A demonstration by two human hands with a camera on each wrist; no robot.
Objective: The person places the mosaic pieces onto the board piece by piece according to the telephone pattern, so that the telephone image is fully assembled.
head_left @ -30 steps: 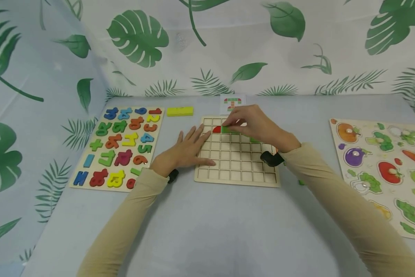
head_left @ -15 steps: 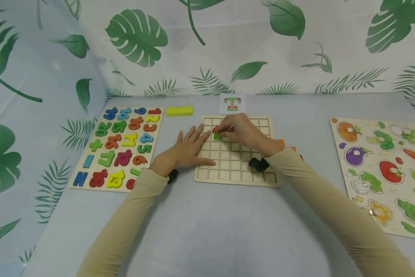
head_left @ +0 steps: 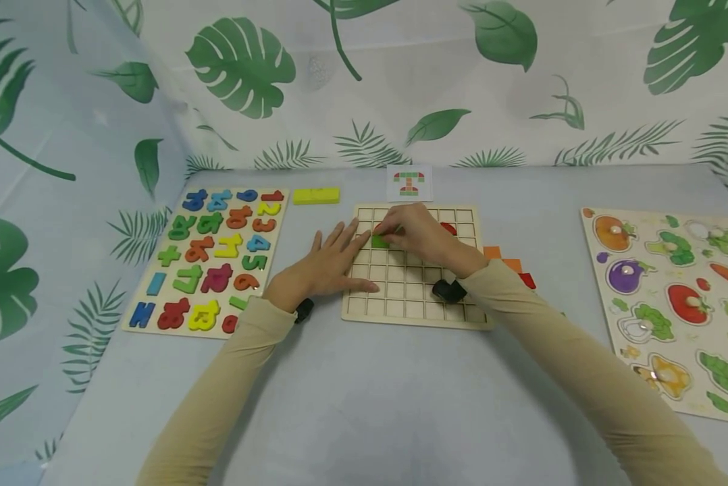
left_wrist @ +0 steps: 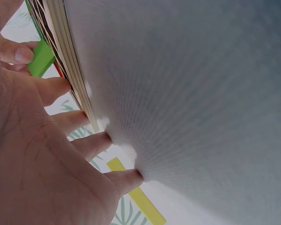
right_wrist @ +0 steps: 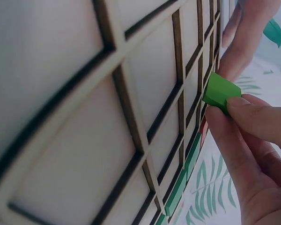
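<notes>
My right hand (head_left: 421,233) pinches a small green block (right_wrist: 221,91) between thumb and fingertips, over the upper left cells of a wooden grid board (head_left: 394,310). In the right wrist view the block is tilted, its lower edge close to the grid. A row of green pieces (right_wrist: 175,192) sits in the grid, with a red piece (right_wrist: 203,131) beside it. Another red piece (head_left: 448,229) shows right of the hand. My left hand (head_left: 321,270) has its fingers spread, resting along the board's left edge, the thumb reaching over the cells.
Behind the board lies a pattern card (head_left: 409,183). Orange blocks (head_left: 512,264) and a red block (head_left: 527,280) lie right of the board. A number puzzle (head_left: 212,263) and yellow block (head_left: 316,196) are left; a vegetable puzzle (head_left: 656,304) is far right.
My right hand has moved left and slightly nearer with the green block, from beside the red piece to just below it. My left hand has stayed in place.
</notes>
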